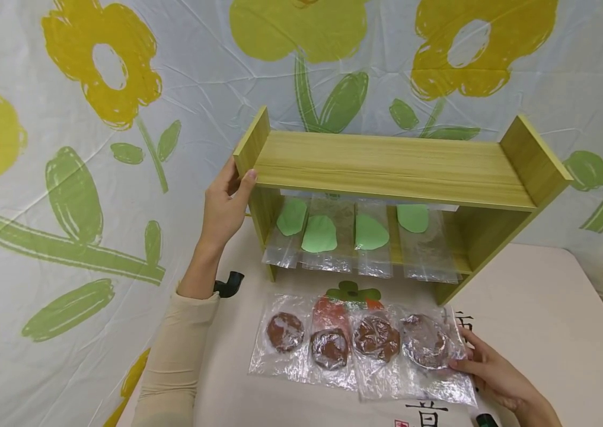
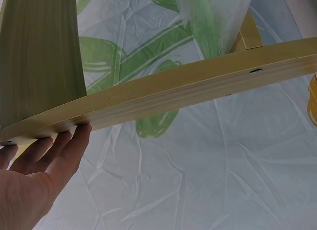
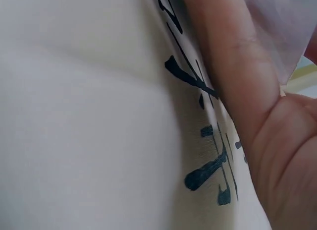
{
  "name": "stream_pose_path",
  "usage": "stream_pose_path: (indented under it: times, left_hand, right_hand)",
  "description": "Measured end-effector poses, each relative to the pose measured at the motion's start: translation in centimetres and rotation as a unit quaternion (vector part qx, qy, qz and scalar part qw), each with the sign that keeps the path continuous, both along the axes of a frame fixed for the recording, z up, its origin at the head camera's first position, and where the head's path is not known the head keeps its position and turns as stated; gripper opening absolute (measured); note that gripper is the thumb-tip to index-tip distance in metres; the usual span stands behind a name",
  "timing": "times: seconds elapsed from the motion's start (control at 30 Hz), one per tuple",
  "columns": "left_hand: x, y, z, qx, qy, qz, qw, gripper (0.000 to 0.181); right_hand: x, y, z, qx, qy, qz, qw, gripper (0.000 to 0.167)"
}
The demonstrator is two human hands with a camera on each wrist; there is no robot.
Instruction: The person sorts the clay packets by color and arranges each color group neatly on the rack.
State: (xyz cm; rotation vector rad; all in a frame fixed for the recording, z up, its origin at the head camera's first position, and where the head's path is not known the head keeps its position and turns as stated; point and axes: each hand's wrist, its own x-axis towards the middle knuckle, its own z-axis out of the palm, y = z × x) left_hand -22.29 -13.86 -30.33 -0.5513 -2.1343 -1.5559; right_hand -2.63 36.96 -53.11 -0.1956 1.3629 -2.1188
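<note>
My left hand holds the upper left side of a small wooden shelf. Its thumb lies at the front edge, and in the left wrist view its fingertips touch the side panel. On the table, my right hand pinches the right edge of a clear plastic bag with a flat brown round piece inside. Beside it lie more clear bags with brown rounds, partly overlapping. Several clear bags with pale green pieces lie in a row on the shelf's lower board.
A cloth with large flower prints hangs behind and to the left. The pale table cover bears black characters and a printed flower. Dark objects sit by my left wrist and below my right hand.
</note>
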Motion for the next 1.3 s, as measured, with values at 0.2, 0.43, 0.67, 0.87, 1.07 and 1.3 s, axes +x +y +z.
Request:
stream_pose_path:
  times: [0.2, 0.43, 0.67, 0.87, 1.07, 1.3]
  left_hand:
    - [0.0, 0.0, 0.0, -0.002, -0.001, 0.002, 1.0000, 0.047]
    - [1.2, 0.7, 1.5, -0.005, -0.011, 0.005, 0.9999, 0.048]
    - [2.7, 1.3, 3.1, -0.007, -0.012, 0.005, 0.9999, 0.047]
    - [2.8, 1.3, 3.1, -0.005, -0.012, 0.004, 0.9999, 0.046]
    - [2.8, 1.2, 3.2, -0.004, -0.017, 0.006, 0.9998, 0.045]
    - [2.2, 1.0, 2.6, -0.003, -0.015, 0.007, 0.9999, 0.045]
  right_hand:
    - [0.2, 0.1, 0.0, -0.068, 0.007, 0.003, 0.9977, 0.070]
    - [0.3, 0.0, 0.9, -0.095, 0.022, -0.012, 0.9952, 0.073]
    - [-0.1, -1.7, 2.0, -0.093, 0.042, -0.005, 0.9948, 0.074]
    - [-0.6, -4.9, 2.8, -0.096, 0.052, 0.000, 0.9940, 0.076]
    - [-1.4, -8.4, 3.5, -0.105, 0.075, 0.019, 0.9915, 0.075]
    - [-1.9, -10.5, 4.3, -0.137, 0.076, 0.053, 0.9863, 0.075]
